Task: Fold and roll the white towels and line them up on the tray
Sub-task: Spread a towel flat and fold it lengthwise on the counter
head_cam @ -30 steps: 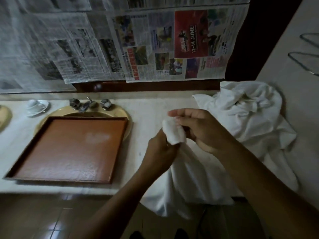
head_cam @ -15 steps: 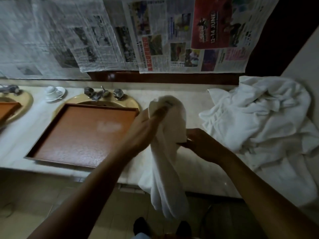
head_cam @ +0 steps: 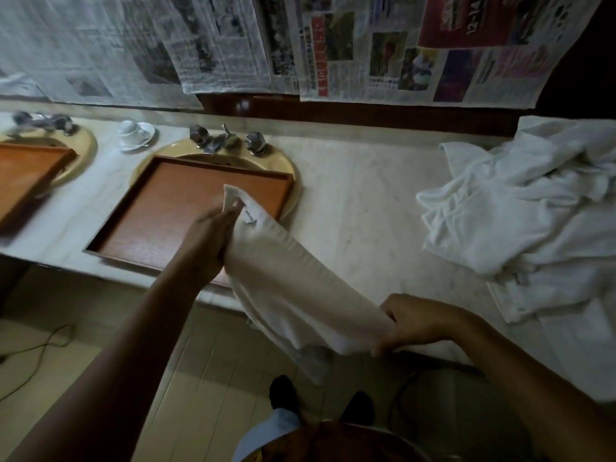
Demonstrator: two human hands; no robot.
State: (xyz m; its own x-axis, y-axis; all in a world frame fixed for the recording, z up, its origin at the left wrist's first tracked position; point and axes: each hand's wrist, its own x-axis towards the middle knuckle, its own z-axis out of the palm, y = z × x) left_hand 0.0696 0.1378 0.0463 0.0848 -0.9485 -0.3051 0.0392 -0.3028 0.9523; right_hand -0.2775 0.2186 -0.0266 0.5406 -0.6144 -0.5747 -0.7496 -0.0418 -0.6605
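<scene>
At about 1 o'clock, nearest the person, the right hand (head_cam: 420, 323) curls its fingers tight round the near end of a white towel (head_cam: 300, 288), just off the front edge of the counter (head_cam: 360, 211). The towel runs as a long folded band toward 11 o'clock. There the left hand (head_cam: 208, 241) pinches its far end above the near right part of the brown tray (head_cam: 173, 201). The band hangs in the air between the two hands, with a loose layer drooping below the counter's edge.

The step in hand looks like the lengthwise fold before rolling. To do it well, the person keeps the band taut and gathers in the drooping layer so the edges meet. The towel then goes flat on the counter at 12 o'clock and is rolled firmly from one end.

No roll shows on the tray yet, so the task seems near its start. Farther off, at 2 o'clock, lies the heap of unfolded towels (head_cam: 520, 208). Beyond the tray stand the taps (head_cam: 220, 140).
</scene>
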